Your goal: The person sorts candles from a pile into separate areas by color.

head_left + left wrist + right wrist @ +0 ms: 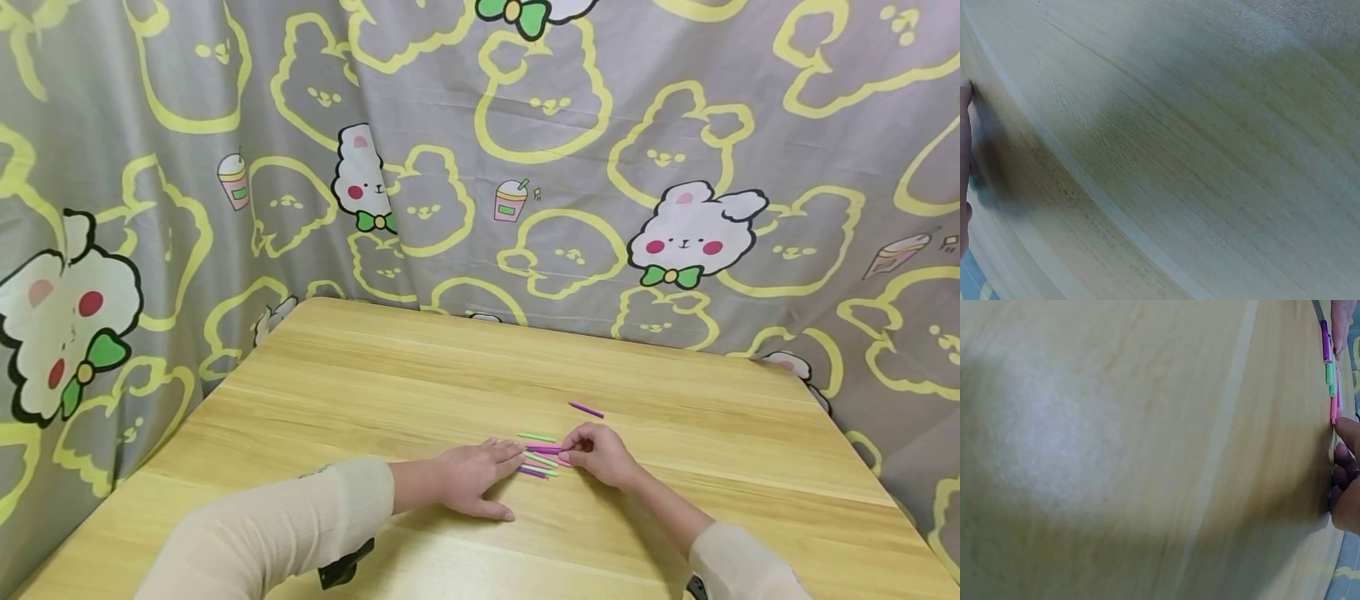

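A small pile of thin sticks in purple, green (pixel 537 437) and pink lies on the wooden table in the head view. My left hand (pixel 480 477) rests flat with its fingers straight, fingertips against the pile's left ends. From the right, my right hand (pixel 602 455) pinches the end of a purple stick (pixel 543 450) between thumb and finger, over the pile. One more purple stick (pixel 586 410) lies apart, beyond the right hand. The right wrist view catches a pink stick (pixel 1334 409) close to the right thumb. Only a sliver of left fingers (pixel 964 125) shows in the left wrist view.
The light wooden table (pixel 360 375) spreads around both hands. A grey curtain (pixel 450 108) with yellow outlines and cartoon animals hangs along its back and left sides. Dark wrist straps (pixel 347 567) show below the sleeves.
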The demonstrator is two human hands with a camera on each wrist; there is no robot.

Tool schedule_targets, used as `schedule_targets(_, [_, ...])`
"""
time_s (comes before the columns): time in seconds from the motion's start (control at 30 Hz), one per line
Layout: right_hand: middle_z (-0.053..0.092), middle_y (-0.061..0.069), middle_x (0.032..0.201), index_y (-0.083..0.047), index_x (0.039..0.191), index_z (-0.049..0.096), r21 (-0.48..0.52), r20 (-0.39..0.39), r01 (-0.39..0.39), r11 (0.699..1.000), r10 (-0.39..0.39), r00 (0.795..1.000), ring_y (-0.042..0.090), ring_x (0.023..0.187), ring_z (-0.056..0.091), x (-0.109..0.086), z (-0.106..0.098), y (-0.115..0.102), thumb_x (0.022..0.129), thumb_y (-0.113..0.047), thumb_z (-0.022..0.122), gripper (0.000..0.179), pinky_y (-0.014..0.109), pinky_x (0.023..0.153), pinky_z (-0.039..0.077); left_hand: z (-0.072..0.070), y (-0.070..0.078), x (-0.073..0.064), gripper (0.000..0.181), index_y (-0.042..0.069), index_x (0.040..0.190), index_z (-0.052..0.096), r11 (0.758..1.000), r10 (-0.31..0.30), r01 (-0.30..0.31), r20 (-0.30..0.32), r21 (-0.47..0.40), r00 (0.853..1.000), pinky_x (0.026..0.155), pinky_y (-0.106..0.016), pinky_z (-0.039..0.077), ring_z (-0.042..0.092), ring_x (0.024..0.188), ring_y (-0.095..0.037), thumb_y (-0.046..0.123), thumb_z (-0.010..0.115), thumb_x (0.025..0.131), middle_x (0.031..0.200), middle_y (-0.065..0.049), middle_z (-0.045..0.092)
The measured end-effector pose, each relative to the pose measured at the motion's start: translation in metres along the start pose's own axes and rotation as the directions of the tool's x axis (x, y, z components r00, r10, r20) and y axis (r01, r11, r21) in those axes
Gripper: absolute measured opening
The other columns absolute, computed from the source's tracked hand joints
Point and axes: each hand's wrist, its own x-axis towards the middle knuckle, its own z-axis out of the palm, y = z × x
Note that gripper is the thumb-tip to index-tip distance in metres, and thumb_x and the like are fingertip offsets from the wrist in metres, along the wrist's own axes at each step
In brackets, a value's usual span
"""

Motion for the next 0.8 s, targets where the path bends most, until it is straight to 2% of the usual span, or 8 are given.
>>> schedule_targets(0.3, [0.056,0.003,0.075,-0.003,0.079,0.065,-0.044,-0.028,0.031,0.999,-0.033,0.999,0.003,0.064,0.043,-0.0014,0.0026,0.0015,0.082,-0.006,0.067,0.005,0.016,0.056,0.039,-0.0013,0.0000,-0.0002,0.079,0.003,0.144,0.029,1.000,0.006,-0.006,0.008,0.009,1.000,0.115,-0.034,0.021,0.026,0.140,-0.025,0.060,0.039,0.091,0.152,-0.013,0.025])
schedule_targets(0.6, [0.056,-0.001,0.075,-0.008,0.074,0.065,-0.084,-0.090,-0.008,0.996,0.000,0.996,0.008,0.073,0.040,-0.0036,0.0066,-0.0005,0.081,-0.006,0.069,0.008,0.018,0.064,0.037,0.0007,-0.0003,0.0006,0.079,0.003,0.144,0.029,1.000,0.005,-0.005,0.010,0.000,1.000,0.115,-0.034,0.021,0.026,0.140,-0.025,0.060,0.038,0.091,0.152,-0.014,0.025])
schedule_targets(0.8, [0.057,0.000,0.074,-0.007,0.074,0.065,-0.087,-0.107,-0.025,0.996,0.016,0.994,0.009,0.073,0.041,-0.0046,0.0071,-0.0016,0.081,-0.006,0.068,0.008,0.018,0.064,0.036,0.0010,-0.0004,0.0008,0.079,0.002,0.144,0.029,1.000,0.008,-0.008,0.011,0.003,1.000,0.115,-0.035,0.021,0.026,0.140,-0.025,0.060,0.038,0.091,0.151,-0.014,0.025])
